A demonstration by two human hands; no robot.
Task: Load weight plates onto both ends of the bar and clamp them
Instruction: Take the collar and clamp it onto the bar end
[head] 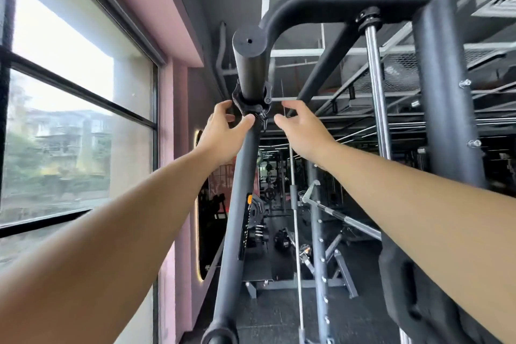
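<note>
i am looking up along the bar [245, 176] at its near end. the clamp [251, 99] sits on the sleeve [250, 64] with no plate on either side of it, so this end is bare. my left hand [220, 128] grips the clamp, thumb pressed under it and fingers curled round its left side. my right hand [301, 131] hangs just beside the clamp lever, fingers apart and touching nothing. what looks like a weight plate [391, 296] sits low on the right, well apart from the sleeve. i judge the task barely begun: this clamp has to come off, plates have to go on, then the clamp goes back. i cannot tell the state of the far end.
</note>
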